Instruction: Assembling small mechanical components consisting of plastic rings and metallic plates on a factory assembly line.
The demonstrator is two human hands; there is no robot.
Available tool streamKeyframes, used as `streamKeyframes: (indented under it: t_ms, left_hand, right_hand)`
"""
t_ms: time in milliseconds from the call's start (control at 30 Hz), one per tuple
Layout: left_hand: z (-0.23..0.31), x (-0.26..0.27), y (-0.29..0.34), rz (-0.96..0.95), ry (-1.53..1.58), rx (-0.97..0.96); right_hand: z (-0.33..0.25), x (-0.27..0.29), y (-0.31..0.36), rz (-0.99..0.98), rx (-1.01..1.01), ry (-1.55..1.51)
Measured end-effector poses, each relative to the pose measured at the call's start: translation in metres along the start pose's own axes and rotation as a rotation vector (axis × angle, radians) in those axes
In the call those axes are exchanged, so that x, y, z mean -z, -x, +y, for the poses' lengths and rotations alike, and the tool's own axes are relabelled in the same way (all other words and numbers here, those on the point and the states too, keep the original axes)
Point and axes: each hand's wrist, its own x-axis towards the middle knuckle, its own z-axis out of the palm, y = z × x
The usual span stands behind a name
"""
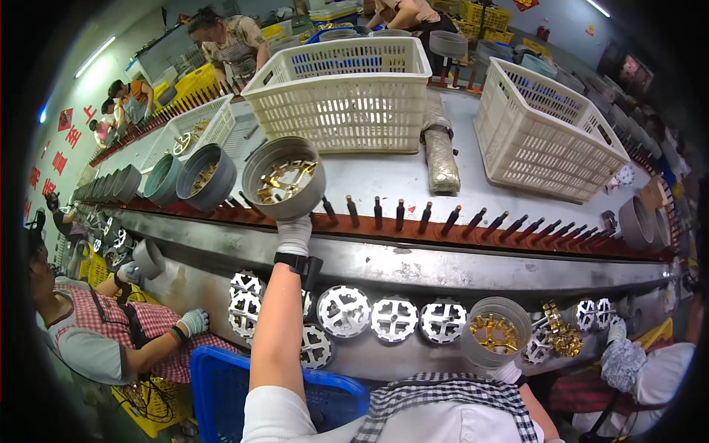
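Observation:
My left hand (294, 235), in a pale knit glove, is raised in the middle, closed on the underside of a grey round tub (304, 202). The tub is tilted towards me, with brass-coloured fittings (288, 177) inside; my fingertips are hidden below it. At the lower right, my right hand (508, 371), also gloved, grips the near side of a second grey tub (484, 359). Its fingers are mostly hidden behind that tub, which also contains brass-coloured fittings (493, 334). Silvery spoked discs (394, 319) lie along the steel ledge between my arms.
Upright dark pegs (400, 215) line the red-brown rail. Beyond it stand two white crates (340, 111) and a wrapped pipe (441, 161). A blue basket (221, 391) is at my left. Co-workers sit on both sides, one gloved hand (193, 322) nearby. Brass parts (561, 332) lie right.

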Motion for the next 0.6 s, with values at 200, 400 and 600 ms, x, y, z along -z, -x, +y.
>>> streamKeyframes:
  t_ms: [200, 400, 600]
  left_hand:
    - [0.036, 0.051, -0.010, -0.261, 0.093, 0.395]
    - [0.100, 0.149, 0.097, -0.213, 0.797, 0.363]
    - [0.090, 0.204, 0.210, -0.154, 1.022, 0.798]
  right_hand:
    - [-0.161, 0.006, -0.144, 0.111, -0.131, -0.635]
    - [-0.184, 0.013, -0.161, 0.178, -0.016, -0.550]
    - [-0.182, 0.019, -0.196, 0.329, 0.179, -0.201]
